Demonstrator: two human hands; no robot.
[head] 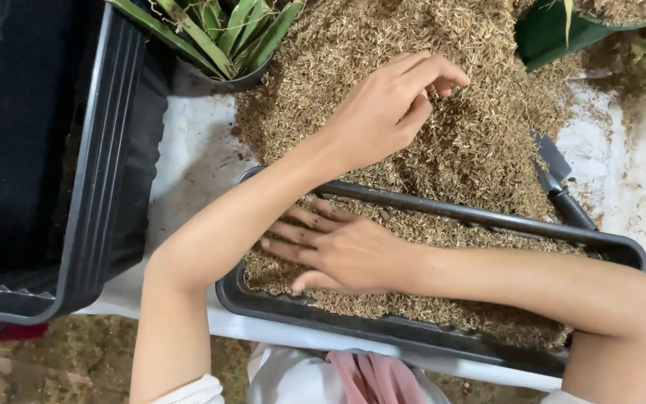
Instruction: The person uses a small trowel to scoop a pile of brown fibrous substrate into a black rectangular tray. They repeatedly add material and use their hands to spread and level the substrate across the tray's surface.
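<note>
My arms are crossed. My left hand point(386, 108) reaches over onto a big pile of tan husks point(480, 127) on the white sheet, its fingers curled and closed on some of the husks. My right hand point(338, 251) lies flat, fingers spread, on the husk layer inside a long black rectangular tray point(383, 329) in front of me. The tray is filled with the same husks nearly to its rim. My left forearm passes over the tray's left end and over my right hand's fingertips.
A large black tub point(91, 164) stands at the left. A spiky green plant in a dark pot point(226, 45) sits behind the tray, left of the pile. A dark-handled trowel point(558, 183) lies at the pile's right edge. Green pots point(555, 34) are at the top right.
</note>
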